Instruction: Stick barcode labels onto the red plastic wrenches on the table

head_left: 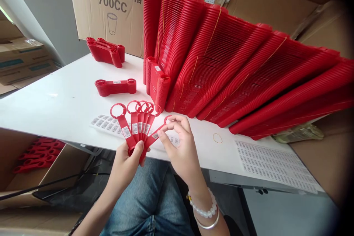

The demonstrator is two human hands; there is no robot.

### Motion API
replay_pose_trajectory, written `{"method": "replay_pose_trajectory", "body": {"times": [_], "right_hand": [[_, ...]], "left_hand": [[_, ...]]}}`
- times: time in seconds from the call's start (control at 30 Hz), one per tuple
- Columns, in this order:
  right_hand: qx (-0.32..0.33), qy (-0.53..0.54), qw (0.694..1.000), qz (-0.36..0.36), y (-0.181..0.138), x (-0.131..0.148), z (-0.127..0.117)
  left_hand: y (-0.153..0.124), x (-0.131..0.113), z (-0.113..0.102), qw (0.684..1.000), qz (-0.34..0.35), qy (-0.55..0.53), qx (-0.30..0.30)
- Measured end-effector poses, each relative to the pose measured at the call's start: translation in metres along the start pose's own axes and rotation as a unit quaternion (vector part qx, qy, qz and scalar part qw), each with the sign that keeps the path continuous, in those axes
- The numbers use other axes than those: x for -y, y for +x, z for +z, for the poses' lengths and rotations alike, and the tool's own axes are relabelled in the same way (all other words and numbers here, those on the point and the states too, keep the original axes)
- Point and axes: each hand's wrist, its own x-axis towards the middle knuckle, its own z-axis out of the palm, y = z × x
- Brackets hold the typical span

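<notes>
My left hand (129, 160) is closed round the lower ends of several red plastic ring-ended strips (134, 121), spread like a fan above the table's front edge. White barcode stickers show on the strips. At the right end of the fan, my right hand (181, 147) has its thumb and fingertips at a red strip with a barcode sticker (155, 136), near its ring. The fingers partly cover that ring. Behind the strips, a sheet of barcode stickers (106, 123) lies on the white table (69, 99), partly hidden by the hands.
Tall stacks of red strips (221, 59) lean across the back right. Smaller stacks (116, 87) stand at the left. A rubber band (217, 138) and another sticker sheet (273, 164) lie at the right. Cardboard boxes (110, 14) stand behind; an open carton (55, 169) sits lower left.
</notes>
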Motion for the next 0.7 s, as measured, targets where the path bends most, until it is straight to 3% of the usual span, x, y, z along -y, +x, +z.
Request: {"method": "replay_pose_trajectory", "body": {"times": [0.3,0.7], "right_hand": [[0.021,0.005,0.999,0.046,0.009,-0.004,0.004],[-0.017,-0.021,1.0,0.002,0.007,-0.014,0.011]], "left_hand": [[-0.002,-0.004,0.004,0.999,0.018,0.031,-0.021],[-0.002,-0.004,0.005,0.999,0.018,0.021,-0.029]]}}
